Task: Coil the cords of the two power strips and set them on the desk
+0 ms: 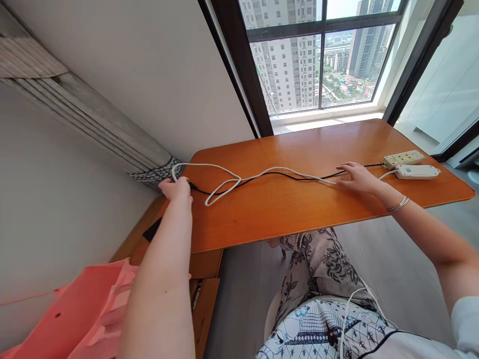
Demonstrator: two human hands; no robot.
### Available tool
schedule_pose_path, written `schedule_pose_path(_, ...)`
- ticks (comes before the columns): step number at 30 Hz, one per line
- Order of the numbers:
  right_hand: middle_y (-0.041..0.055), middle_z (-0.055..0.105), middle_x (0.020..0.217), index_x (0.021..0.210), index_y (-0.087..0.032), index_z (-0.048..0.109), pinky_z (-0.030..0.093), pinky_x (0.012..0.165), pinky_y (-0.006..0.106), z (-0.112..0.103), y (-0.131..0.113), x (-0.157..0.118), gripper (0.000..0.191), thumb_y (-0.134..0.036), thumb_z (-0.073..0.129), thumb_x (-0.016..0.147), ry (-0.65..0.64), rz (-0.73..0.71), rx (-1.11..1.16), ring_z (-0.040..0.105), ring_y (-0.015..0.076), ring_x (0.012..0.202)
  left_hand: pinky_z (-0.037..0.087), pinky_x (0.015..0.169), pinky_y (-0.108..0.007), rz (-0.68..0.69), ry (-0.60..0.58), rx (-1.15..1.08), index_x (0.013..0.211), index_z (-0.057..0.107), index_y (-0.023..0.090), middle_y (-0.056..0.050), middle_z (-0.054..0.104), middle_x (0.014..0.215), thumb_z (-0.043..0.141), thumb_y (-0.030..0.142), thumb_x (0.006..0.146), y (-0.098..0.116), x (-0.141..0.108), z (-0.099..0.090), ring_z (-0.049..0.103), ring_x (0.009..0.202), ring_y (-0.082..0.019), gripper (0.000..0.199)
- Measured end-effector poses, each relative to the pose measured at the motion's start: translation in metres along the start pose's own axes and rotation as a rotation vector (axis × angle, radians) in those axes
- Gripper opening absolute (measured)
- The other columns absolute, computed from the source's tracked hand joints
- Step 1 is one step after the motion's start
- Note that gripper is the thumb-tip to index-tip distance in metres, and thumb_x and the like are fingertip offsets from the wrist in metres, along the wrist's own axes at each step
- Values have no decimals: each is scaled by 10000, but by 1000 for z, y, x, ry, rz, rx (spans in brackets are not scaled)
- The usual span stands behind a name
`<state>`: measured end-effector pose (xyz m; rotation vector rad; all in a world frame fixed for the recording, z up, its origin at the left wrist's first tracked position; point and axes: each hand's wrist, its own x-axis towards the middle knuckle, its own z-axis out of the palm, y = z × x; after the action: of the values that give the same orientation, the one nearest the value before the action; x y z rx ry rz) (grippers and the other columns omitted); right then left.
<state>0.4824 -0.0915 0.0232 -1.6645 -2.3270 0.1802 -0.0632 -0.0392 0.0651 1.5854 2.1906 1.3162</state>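
Observation:
A white cable [220, 166] and a black cable [279, 173] run along the orange-brown table [262, 214], crossing each other. At the table's left end my left hand [175, 189] is closed on the white cable's end part; the black cable's plug [192, 186] lies beside it. My right hand [355, 178] rests over both cables on the right half, palm down, fingers apart. Right of it, a cream power strip [404, 159] joins the black cable, and a white power strip [417, 172] in front joins the white cable.
Behind the table is a window [295, 65]. A gathered curtain [112, 129] hangs at the left. A pink object [86, 304] and a wooden drawer unit [205, 309] stand at the lower left. Another thin white cable [346, 314] lies over my lap.

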Motion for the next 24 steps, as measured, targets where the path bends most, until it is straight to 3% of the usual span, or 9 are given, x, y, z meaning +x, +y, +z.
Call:
schedule_pose_path(2,198,592,1416,1391,-111,588,391,1147,510,10,-17,13,615,-456,629,884,-77,-53,-5,528,363,1340,337,1084,-720,-133,131,58,1412,404,35,-249,461,1459,561,143,921,0,-3,12,462,1336,-394,527)
schedule_pose_path(4,194,576,1446,1430,-104,545,376,1156,510,18,-33,25,616,-389,616,888,-127,-65,-26,511,360,1365,250,1168,-654,-127,195,108,1395,372,-2,-274,424,1481,591,114,859,6,-8,28,382,1408,-395,591)
schedule_pose_path(5,193,573,1453,1452,-102,519,374,1156,507,21,-41,31,624,-353,608,888,-147,-58,-40,507,357,1370,260,1193,-576,-46,166,127,1371,398,5,-262,446,1468,609,138,847,12,-13,37,387,1416,-368,581)
schedule_pose_path(9,203,591,1430,1455,-112,496,399,1117,492,32,-69,54,585,-298,560,904,-208,10,-129,521,359,1356,339,1181,-463,334,-196,197,1357,464,61,-235,519,1445,598,263,874,41,-42,78,476,1381,-321,541)
schedule_pose_path(14,204,712,1219,1159,-140,673,493,929,419,33,-89,71,326,-299,556,900,-319,15,-158,670,347,1132,202,1265,-497,695,-570,367,1503,388,138,-187,360,1634,682,313,798,67,-77,122,325,1523,-329,783)
schedule_pose_path(17,171,724,1191,1073,-170,687,480,838,351,19,-93,70,268,-268,485,926,-327,-24,-148,681,307,1086,168,1281,-489,738,-617,389,1562,315,146,-171,325,1658,695,323,790,74,-84,136,289,1546,-315,879)
schedule_pose_path(19,135,733,1136,1050,-187,678,457,790,325,3,-94,66,272,-258,441,937,-291,-48,-104,681,274,1028,198,1270,-492,716,-591,372,1566,314,130,-184,395,1618,694,330,796,77,-82,140,359,1509,-323,882)
schedule_pose_path(21,89,733,1007,980,-194,670,431,741,306,-17,-94,62,237,-260,451,917,-200,-78,60,664,234,921,284,1225,-491,672,-561,338,1522,395,131,-183,566,1475,676,317,810,77,-75,139,499,1397,-329,788)
schedule_pose_path(24,27,653,801,834,-185,642,392,687,287,-49,-96,64,131,-233,520,830,20,-107,509,581,173,771,470,1030,-424,573,-562,233,1320,596,166,-129,737,1139,601,296,855,75,-63,134,668,1110,-297,483)
